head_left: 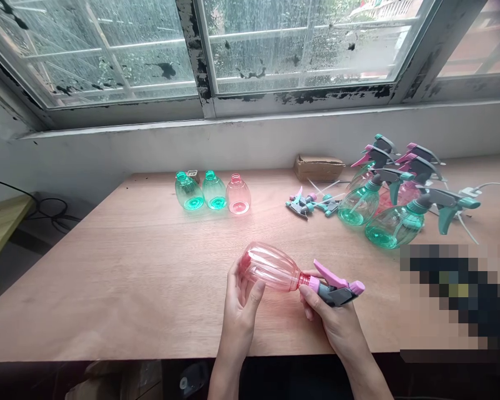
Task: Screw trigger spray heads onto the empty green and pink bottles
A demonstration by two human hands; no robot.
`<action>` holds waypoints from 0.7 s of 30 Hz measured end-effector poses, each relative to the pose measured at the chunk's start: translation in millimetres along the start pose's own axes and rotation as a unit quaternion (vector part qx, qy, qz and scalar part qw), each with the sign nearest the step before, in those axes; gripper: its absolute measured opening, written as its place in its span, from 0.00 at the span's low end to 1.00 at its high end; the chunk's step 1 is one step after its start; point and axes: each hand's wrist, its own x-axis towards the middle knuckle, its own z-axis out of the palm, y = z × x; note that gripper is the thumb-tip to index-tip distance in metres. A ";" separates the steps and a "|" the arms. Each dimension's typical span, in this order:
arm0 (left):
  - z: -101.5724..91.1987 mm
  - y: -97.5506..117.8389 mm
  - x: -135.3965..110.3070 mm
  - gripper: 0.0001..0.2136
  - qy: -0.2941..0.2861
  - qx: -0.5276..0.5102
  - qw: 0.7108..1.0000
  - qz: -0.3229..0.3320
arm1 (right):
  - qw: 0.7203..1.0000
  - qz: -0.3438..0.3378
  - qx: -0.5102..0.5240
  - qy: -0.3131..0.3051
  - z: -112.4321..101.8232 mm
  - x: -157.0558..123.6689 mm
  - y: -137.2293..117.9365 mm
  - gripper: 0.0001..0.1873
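Above the front part of the table, a clear pink spray bottle (270, 268) lies on its side between my hands. My left hand (242, 297) is closed around its base end, the thumb along the near side. At the neck, my right hand (325, 311) pinches the pink collar of the grey and pink spray head (337, 289). The trigger points up and away from me. Collar and bottle neck meet; how tightly they are joined I cannot tell.
Two green bottles (189, 191) and a pink one (238, 194) stand headless at the back. Loose spray heads (302, 203) lie near a cardboard box (319, 168). Several bottles with heads (394, 226) stand at the right, by a white cable (498, 186). A window is behind the wooden table (129, 289).
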 end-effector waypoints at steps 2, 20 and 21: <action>-0.6 -2.4 1.9 0.27 0.015 -0.002 1.000 -0.005 | 1.000 0.002 -0.004 0.003 0.7 -0.3 0.1 0.23; -2.5 -5.6 2.4 0.29 0.006 0.011 1.000 0.008 | 1.000 -0.004 0.014 0.012 3.1 0.8 -1.7 0.19; -3.0 -6.2 3.1 0.28 0.009 0.004 1.000 0.007 | 1.000 -0.005 0.010 0.011 3.6 0.8 -1.8 0.19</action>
